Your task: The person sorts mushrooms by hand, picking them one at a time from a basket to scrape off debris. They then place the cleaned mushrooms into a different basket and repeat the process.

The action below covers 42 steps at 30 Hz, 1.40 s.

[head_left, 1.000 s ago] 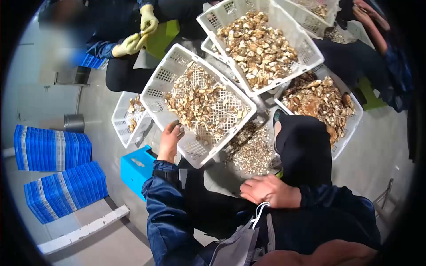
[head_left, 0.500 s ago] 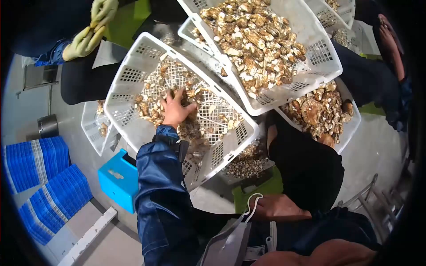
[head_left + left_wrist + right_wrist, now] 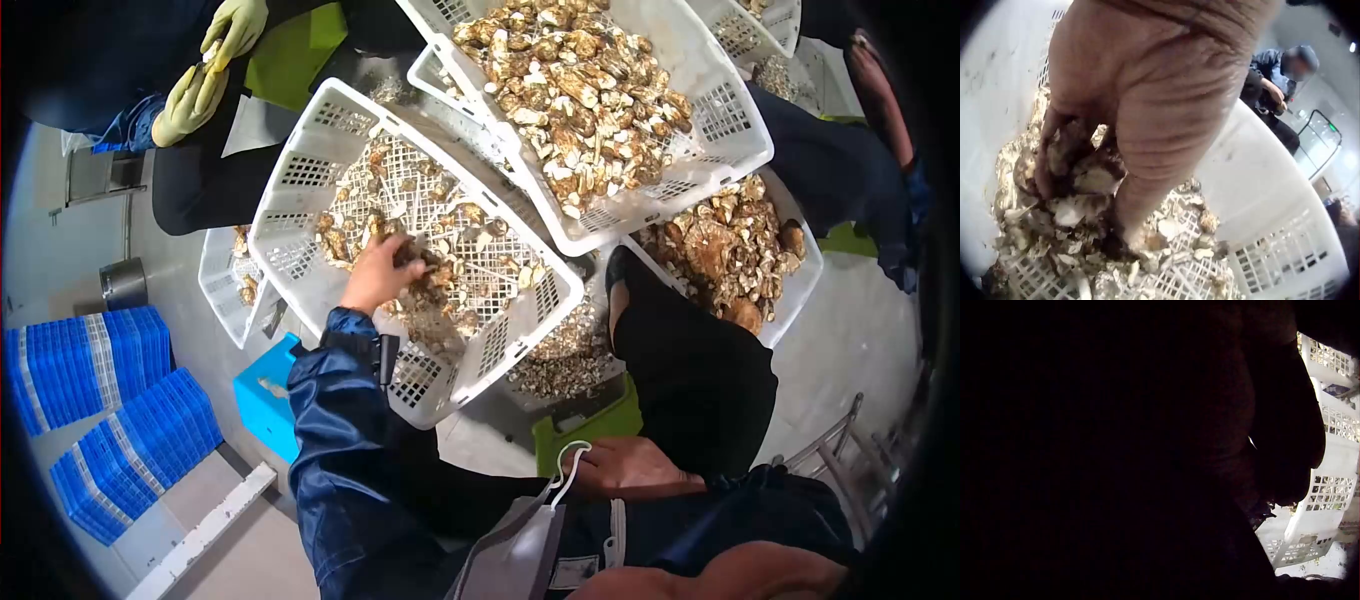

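Note:
My left hand (image 3: 378,275) reaches down into a white perforated crate (image 3: 540,325) with mushroom pieces scattered over its grid floor. In the left wrist view the thumb and fingers curl round a clump of mushrooms (image 3: 1094,178), brown and pale, low among the loose bits. Dark debris and trimmings lie below the fingertips. My right hand (image 3: 630,465) rests on my lap beside the strap of a grey face mask (image 3: 505,540), its fingers partly hidden. The right wrist view is mostly dark, with white crate walls (image 3: 1329,456) along its right side.
A crate heaped with mushrooms (image 3: 575,95) overlaps the back right; another crate (image 3: 800,290) with larger caps stands below it. Trimmings (image 3: 565,360) lie beside my knee. Blue crate stacks (image 3: 85,365) and a blue stool (image 3: 265,395) stand left. Gloved hands (image 3: 190,105) work across from me.
My left hand has gone from the near rim of the crate into it, and its spread fingers have drawn together round the mushrooms. The head view has shifted; the right hand stays on my lap.

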Available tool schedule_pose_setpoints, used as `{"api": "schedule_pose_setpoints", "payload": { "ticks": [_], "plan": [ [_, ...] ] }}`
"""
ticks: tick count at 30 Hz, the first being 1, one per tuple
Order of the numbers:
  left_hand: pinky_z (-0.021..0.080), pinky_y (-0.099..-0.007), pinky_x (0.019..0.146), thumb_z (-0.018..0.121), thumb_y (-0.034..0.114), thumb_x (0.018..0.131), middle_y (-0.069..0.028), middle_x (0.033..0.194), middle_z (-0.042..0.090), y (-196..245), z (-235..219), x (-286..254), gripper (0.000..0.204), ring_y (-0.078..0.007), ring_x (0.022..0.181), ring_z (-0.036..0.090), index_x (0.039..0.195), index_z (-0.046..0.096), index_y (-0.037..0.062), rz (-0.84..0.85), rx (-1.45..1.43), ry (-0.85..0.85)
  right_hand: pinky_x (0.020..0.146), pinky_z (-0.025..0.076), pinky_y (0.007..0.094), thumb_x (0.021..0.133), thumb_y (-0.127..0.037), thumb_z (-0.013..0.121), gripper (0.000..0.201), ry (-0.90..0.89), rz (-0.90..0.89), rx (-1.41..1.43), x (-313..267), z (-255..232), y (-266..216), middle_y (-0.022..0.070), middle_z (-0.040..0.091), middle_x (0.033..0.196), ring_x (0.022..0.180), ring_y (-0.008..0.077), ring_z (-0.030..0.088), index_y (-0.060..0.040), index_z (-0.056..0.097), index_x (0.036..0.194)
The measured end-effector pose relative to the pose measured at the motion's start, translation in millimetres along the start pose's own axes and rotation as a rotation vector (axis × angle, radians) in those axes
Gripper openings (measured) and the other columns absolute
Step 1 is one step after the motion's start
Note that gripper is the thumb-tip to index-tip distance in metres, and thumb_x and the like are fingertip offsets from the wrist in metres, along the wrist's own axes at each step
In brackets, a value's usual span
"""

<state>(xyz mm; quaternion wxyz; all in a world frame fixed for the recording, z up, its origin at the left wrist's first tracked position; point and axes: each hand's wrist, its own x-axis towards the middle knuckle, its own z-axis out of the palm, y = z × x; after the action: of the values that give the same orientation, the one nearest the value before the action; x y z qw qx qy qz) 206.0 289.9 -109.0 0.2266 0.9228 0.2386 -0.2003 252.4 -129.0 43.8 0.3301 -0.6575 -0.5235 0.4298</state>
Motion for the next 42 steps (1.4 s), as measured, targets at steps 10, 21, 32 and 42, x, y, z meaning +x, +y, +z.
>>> {"api": "schedule_pose_setpoints", "payload": {
  "ticks": [10, 21, 32, 42],
  "plan": [
    [0.05, -0.0485, 0.09, 0.07, 0.011, 0.089, -0.0257, 0.113, 0.062, 48, 82, 88, 0.04, -0.0428, 0.104, 0.061, 0.126, 0.058, -0.0016, 0.064, -0.119, 0.37, 0.069, 0.058, 0.0394, 0.088, -0.016, 0.061, 0.02, -0.073, 0.107, 0.061, 6, -11, 3, 0.0113, 0.06, 0.093, 0.089, 0.0275, 0.067, -0.0049, 0.058, 0.104],
    [0.057, -0.0326, 0.081, 0.056, 0.017, 0.105, -0.009, 0.119, 0.058, 100, -9, -132, 0.035, -0.0284, 0.098, 0.068, 0.135, 0.049, 0.0002, -0.306, -1.768, -0.212, 0.071, 0.058, 0.0368, 0.091, -0.02, 0.063, 0.019, 0.157, -0.14, 0.038, -6, 7, -27, 0.0066, 0.063, 0.101, 0.09, 0.0263, 0.069, -0.0128, 0.067, 0.108],
    [0.052, -0.0355, 0.102, 0.066, 0.007, 0.098, -0.0119, 0.132, 0.062, 161, 11, -377, 0.052, -0.0211, 0.115, 0.064, 0.146, 0.047, -0.0026, -0.138, -1.643, 0.015, 0.082, 0.056, 0.0406, 0.092, -0.018, 0.071, 0.015, 0.467, -0.396, 0.156, 1, 65, -64, 0.013, 0.068, 0.117, 0.095, 0.0321, 0.068, -0.003, 0.069, 0.095],
    [0.053, -0.032, 0.098, 0.072, 0.008, 0.093, -0.0116, 0.129, 0.064, 158, 66, -410, 0.06, -0.0182, 0.111, 0.064, 0.145, 0.047, -0.0074, -0.069, -1.508, 0.215, 0.083, 0.057, 0.0369, 0.092, -0.017, 0.071, 0.013, 0.303, -0.467, 0.116, -4, 89, -61, 0.0134, 0.071, 0.114, 0.099, 0.0295, 0.071, -0.0042, 0.072, 0.096]
  ]
}}
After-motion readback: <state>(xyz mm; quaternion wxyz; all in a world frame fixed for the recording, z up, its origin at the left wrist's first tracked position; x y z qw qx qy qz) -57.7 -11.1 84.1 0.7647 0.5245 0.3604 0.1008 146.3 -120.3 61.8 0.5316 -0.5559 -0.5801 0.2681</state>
